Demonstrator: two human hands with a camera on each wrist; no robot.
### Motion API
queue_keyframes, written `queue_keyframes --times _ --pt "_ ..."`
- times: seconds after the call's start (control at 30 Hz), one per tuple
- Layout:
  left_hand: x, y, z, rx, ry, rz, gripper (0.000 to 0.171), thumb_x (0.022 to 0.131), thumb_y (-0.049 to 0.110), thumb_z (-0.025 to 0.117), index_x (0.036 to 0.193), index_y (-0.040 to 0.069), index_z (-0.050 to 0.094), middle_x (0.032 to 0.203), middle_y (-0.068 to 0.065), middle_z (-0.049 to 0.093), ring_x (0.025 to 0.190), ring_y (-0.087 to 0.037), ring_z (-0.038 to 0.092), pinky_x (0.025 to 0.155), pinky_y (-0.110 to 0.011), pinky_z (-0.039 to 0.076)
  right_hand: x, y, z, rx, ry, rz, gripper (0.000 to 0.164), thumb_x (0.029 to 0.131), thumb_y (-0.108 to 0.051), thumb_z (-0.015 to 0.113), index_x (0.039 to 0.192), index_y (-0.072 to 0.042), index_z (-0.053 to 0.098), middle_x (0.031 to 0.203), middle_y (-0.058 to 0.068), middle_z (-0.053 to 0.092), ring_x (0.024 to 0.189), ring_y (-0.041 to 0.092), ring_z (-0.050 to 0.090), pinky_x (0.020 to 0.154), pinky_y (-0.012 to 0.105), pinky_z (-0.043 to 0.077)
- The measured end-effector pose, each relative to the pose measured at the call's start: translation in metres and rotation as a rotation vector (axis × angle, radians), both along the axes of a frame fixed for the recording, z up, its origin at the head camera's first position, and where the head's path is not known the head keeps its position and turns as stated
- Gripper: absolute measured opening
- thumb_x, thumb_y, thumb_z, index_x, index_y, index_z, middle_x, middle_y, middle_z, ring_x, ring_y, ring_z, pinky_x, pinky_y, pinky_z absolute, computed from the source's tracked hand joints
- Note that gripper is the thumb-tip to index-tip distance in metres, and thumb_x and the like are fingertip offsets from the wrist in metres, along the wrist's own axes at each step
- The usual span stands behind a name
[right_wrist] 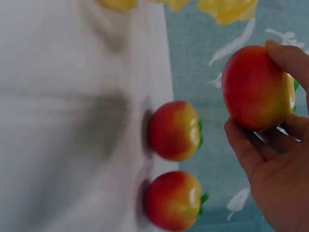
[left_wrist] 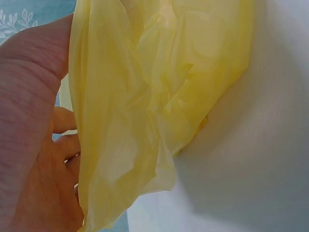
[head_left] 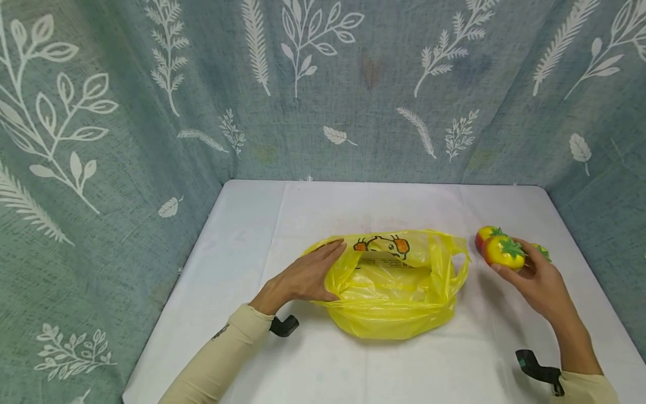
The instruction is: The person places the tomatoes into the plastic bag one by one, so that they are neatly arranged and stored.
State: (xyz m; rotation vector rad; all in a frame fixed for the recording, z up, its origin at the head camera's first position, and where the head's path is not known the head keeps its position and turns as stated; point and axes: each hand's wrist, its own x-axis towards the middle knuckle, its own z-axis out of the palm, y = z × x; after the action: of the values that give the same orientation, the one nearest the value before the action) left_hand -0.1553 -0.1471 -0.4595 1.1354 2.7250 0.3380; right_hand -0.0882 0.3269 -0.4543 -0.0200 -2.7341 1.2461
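A yellow plastic bag point(head_left: 388, 321) with a printed cartoon figure lies with its mouth spread toward the camera. My left hand point(head_left: 314, 275) is at the left of that mouth, fingers stretched along the far rim and thumb low by the near rim. In the left wrist view, the thin bag film point(left_wrist: 120, 106) covers the fingertips. Right of the bag, my right hand point(head_left: 547, 286) holds a round red-and-yellow tomato-like toy fruit point(right_wrist: 253, 89) with a green leafy top, between thumb and fingers, raised above the table. Two similar fruits point(right_wrist: 174, 130) stand on the table below it.
A white cloth covers the table point(head_left: 242, 224). Blue-green curtains point(head_left: 353, 129) with white leaf patterns hang behind it and along both sides. Black camera mounts point(head_left: 537, 367) stick out at both wrists. A handle loop point(head_left: 459, 266) stands out at the bag's right.
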Motion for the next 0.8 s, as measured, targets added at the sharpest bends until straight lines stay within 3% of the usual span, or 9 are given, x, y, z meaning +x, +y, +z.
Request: queue_keyframes --times 0.17,0.27,0.37,0.47,0.6,0.8 --pt "0.0 -0.001 0.0 0.009 0.0 0.0 0.12 0.076 0.052 0.086 0.162 0.005 0.017 0.167 -0.013 0.017 0.152 -0.025 0.024 0.119 -0.041 0.029 -0.007 -0.014 0.016 -0.005 0.05 0.04 0.077 0.095 -0.023 0.073 0.155 0.003 0.032 0.139 0.032 0.044 0.113 0.043 0.049 0.082 -0.003 0.034" --pt "0.0 -0.001 -0.001 0.009 0.002 0.001 0.12 0.076 0.052 0.086 0.162 0.005 0.017 0.167 -0.012 0.017 0.152 -0.025 0.023 0.12 -0.041 0.028 -0.011 -0.02 0.022 -0.006 0.08 0.066 0.076 0.094 -0.021 0.075 0.153 0.004 0.034 0.139 0.032 0.047 0.11 0.02 0.052 0.082 -0.002 0.035" --pt "0.0 -0.002 -0.001 0.01 0.0 0.003 0.12 0.076 0.052 0.086 0.162 0.006 0.017 0.167 -0.012 0.017 0.152 -0.025 0.023 0.12 -0.041 0.028 -0.014 -0.025 0.026 -0.01 0.102 0.086 0.075 0.093 -0.019 0.076 0.152 0.005 0.036 0.139 0.032 0.048 0.106 -0.002 0.045 0.082 -0.002 0.035" --pt "0.001 -0.002 -0.001 0.013 -0.005 0.006 0.12 0.076 0.052 0.086 0.162 0.006 0.017 0.168 -0.012 0.017 0.152 -0.025 0.023 0.12 -0.041 0.028 -0.016 -0.03 0.03 -0.009 0.116 0.098 0.074 0.092 -0.018 0.076 0.151 0.006 0.037 0.139 0.031 0.048 0.103 -0.01 0.04 0.083 -0.002 0.035" --pt "0.001 -0.002 -0.002 0.011 -0.007 0.007 0.12 0.076 0.052 0.085 0.162 0.006 0.016 0.168 -0.012 0.016 0.152 -0.025 0.023 0.12 -0.041 0.028 -0.018 -0.037 0.037 -0.003 0.121 0.108 0.075 0.092 -0.019 0.077 0.151 0.005 0.037 0.14 0.03 0.048 0.107 0.002 0.047 0.083 -0.002 0.036" --pt "0.0 -0.001 -0.001 0.007 -0.008 0.007 0.12 0.076 0.053 0.085 0.162 0.006 0.016 0.168 -0.012 0.016 0.152 -0.025 0.023 0.12 -0.04 0.028 -0.025 -0.048 0.045 -0.033 0.093 0.156 0.076 0.092 -0.017 0.077 0.152 0.005 0.036 0.14 0.032 0.047 0.117 0.047 0.052 0.084 0.001 0.04"
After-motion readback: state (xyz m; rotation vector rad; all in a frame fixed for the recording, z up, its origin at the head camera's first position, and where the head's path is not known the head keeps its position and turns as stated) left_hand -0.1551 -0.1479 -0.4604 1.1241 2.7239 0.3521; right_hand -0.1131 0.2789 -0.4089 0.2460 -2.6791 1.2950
